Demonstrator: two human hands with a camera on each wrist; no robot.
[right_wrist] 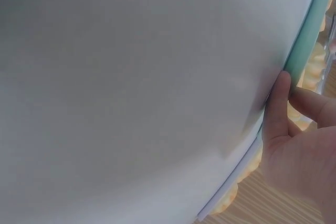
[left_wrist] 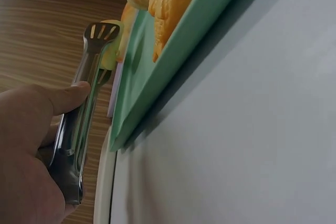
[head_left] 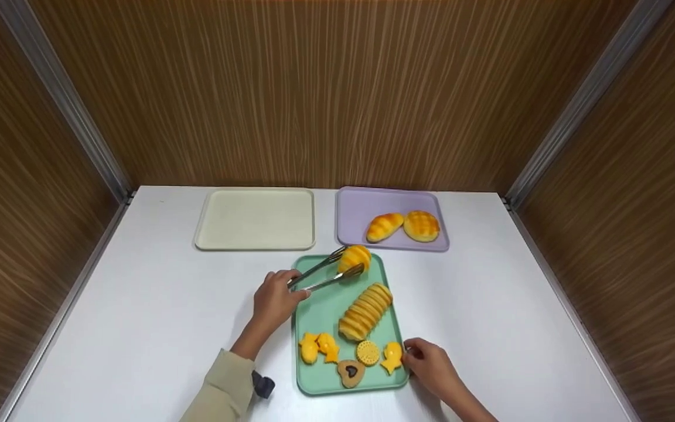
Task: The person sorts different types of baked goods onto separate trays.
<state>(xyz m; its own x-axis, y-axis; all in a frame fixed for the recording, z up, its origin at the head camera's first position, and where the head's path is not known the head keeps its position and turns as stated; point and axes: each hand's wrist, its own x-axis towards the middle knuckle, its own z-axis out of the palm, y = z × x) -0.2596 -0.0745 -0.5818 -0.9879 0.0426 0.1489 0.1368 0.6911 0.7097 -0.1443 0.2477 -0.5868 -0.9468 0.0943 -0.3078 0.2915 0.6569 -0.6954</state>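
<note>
My left hand (head_left: 276,298) grips metal tongs (head_left: 320,271), whose slotted ends hold a round yellow bread roll (head_left: 354,259) over the far end of the green tray (head_left: 326,305). In the left wrist view, thumb and fingers wrap the tongs (left_wrist: 79,114). My right hand (head_left: 431,366) pinches the green tray's right rim near its front corner, as the right wrist view shows with thumb and finger at the rim (right_wrist: 307,35). On that tray lie a long ridged loaf (head_left: 367,310), several yellow fish-shaped pieces (head_left: 392,357), a round biscuit (head_left: 367,353) and a heart-shaped cookie (head_left: 351,373).
Behind the green tray, a cream tray (head_left: 255,220) stands at left and a purple tray (head_left: 352,214) at right. The purple one bears an oblong bread (head_left: 384,227) and a round bun (head_left: 421,225). Wood-patterned panels (head_left: 314,94) enclose the white table (head_left: 156,316) at the back and sides.
</note>
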